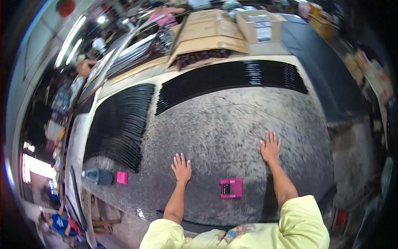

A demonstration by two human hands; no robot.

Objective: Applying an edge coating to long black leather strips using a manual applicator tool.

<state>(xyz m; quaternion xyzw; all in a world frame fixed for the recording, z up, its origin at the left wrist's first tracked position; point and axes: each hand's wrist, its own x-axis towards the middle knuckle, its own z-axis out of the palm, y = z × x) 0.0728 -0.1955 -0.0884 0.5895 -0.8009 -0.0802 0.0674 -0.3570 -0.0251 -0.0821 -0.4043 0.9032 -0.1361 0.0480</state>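
My left hand (181,167) lies flat on the grey speckled worktable (232,124), fingers spread, holding nothing. My right hand (270,147) also rests palm down with fingers apart, farther right and a little farther from me. Between my forearms, near the table's front edge, sits a small pink block-shaped tool (231,188) with a dark slot. Neither hand touches it.
A long row of overlapping black strips (232,77) runs across the far side of the table, and another row (122,122) curves down the left. A small pink box (122,177) and a grey bottle-like object (98,176) sit at the near left. Cardboard boxes (257,25) stand behind.
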